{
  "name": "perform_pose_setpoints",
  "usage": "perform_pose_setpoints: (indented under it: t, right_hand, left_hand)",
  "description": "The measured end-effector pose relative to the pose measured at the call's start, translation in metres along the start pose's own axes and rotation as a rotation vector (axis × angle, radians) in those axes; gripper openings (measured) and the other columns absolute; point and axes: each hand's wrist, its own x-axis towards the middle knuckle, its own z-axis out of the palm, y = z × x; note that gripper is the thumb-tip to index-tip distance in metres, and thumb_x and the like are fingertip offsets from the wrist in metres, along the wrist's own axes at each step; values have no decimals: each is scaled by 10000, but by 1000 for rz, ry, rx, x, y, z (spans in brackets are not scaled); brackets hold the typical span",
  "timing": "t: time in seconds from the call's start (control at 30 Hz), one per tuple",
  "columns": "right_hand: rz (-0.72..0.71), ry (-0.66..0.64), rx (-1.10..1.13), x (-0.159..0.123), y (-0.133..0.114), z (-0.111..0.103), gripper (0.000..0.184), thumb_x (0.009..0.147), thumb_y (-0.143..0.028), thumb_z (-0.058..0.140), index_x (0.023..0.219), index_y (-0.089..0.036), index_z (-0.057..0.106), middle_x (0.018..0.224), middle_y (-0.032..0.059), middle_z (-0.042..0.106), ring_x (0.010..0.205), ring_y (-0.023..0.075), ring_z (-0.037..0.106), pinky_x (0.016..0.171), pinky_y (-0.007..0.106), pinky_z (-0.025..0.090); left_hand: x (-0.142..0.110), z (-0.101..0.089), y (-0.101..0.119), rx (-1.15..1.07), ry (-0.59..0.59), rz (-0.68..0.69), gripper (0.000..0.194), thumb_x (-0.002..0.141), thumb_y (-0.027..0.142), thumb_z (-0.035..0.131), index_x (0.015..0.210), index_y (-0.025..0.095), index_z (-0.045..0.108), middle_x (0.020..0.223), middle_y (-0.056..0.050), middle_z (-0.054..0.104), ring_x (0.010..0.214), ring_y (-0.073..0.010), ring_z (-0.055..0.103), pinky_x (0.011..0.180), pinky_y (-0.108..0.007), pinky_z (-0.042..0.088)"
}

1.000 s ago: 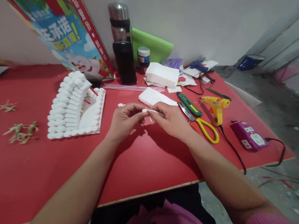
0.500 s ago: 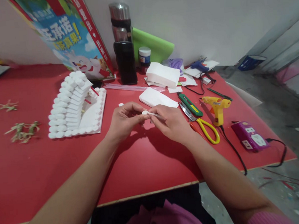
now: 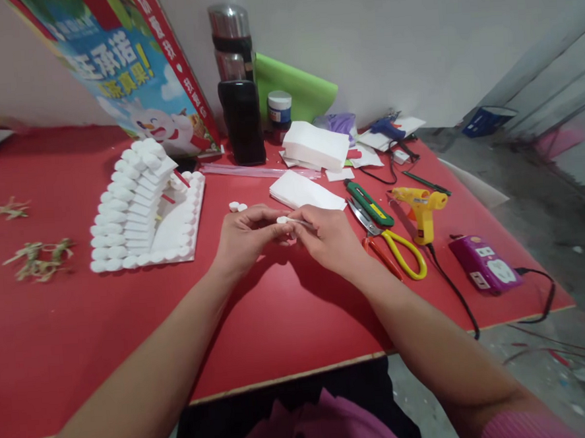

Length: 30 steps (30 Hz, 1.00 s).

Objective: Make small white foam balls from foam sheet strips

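Note:
My left hand (image 3: 244, 240) and my right hand (image 3: 327, 238) meet over the middle of the red table. Between their fingertips is a small white rounded piece (image 3: 282, 219), pinched by the left thumb and forefinger. From it a thin white strip runs into my right fingers, which are closed on it; much of the strip is hidden. Small white pieces (image 3: 237, 206) lie just beyond my left hand. Farther left stands a white stepped model (image 3: 141, 218) edged with similar rounded white pieces. A stack of white sheets (image 3: 307, 192) lies beyond my right hand.
On the right lie a green cutter (image 3: 369, 203), yellow-and-red-handled scissors (image 3: 406, 255), a yellow glue gun (image 3: 421, 208) and a purple power box (image 3: 486, 265) with cords. A phone (image 3: 242, 123), flask (image 3: 230, 24) and printed bag (image 3: 140, 76) stand behind. Straw figures (image 3: 42, 259) lie left.
The view has shifted slightly, so the table things sit a little farther left. Both hands stay together on the white piece, with only small finger movement.

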Motion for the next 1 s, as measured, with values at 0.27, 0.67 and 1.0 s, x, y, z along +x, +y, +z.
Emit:
perform_pose_setpoints:
  t: [0.27, 0.67, 1.0]
  right_hand:
    - [127, 22, 97, 3, 8, 0, 154, 987, -332, 630, 897, -218, 682, 788, 31, 760, 736, 198, 698, 701, 309, 476]
    - [188, 49, 104, 3, -1, 1, 160, 943, -312, 654, 825, -204, 647, 759, 45, 733, 713, 205, 688, 707, 325, 507]
    - [712, -535, 1369, 16, 13, -16, 572, 1129, -497, 172, 1189, -150, 622, 972, 131, 801, 833, 257, 811, 761, 435, 671]
  left_hand:
    - [0, 2, -3, -46, -4, -65, 222, 732, 318, 901, 890, 180, 829, 812, -54, 785, 750, -207, 768, 747, -343, 666]
    - [-5, 6, 7, 64, -13, -111, 213, 796, 329, 809, 907, 167, 726, 643, -16, 704, 451, -168, 631, 398, -276, 520]
    - [3, -9, 9, 309, -126, 233, 132, 878, 274, 751, 979, 215, 811, 1025, -70, 788, 936, -224, 713, 814, -335, 562]
